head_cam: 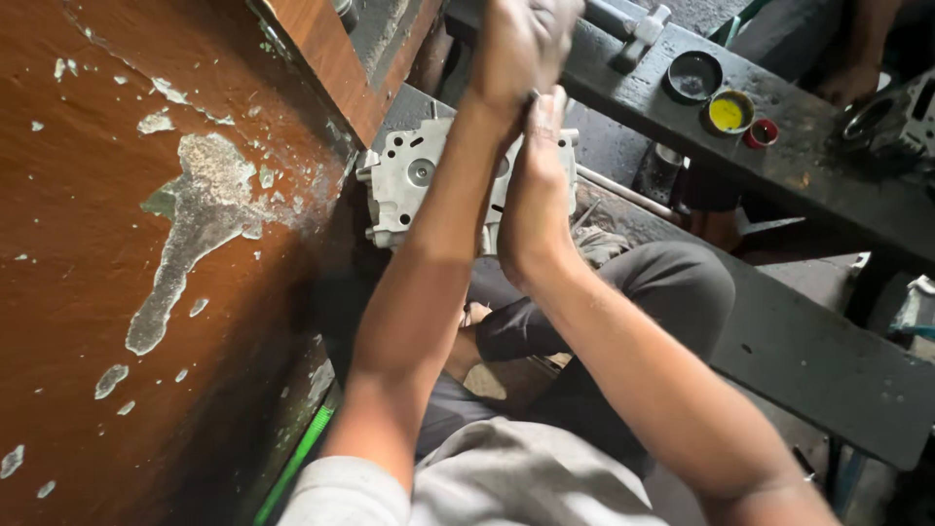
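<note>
A pale grey metal cylinder head [409, 175] lies on a dark bench below my hands. My left hand [521, 44] is raised above it, blurred, fingers closed. My right hand [536, 185] is held flat with its palm against my left hand and wrist. The tip of a thin dark stick [534, 95] shows between the two palms, pressed by both. The rest of the stick and the spot it meets on the cylinder head are hidden by my hands and forearms. My bent knee in grey trousers [672, 282] is just below.
A brown wooden panel with peeling paint [146, 244] fills the left. A dark bench [808, 166] carries a black tin [693, 76], a tin of yellow paste [730, 112], a red cap [761, 132] and another engine part [891, 117]. Another person's leg [857, 58] is at top right.
</note>
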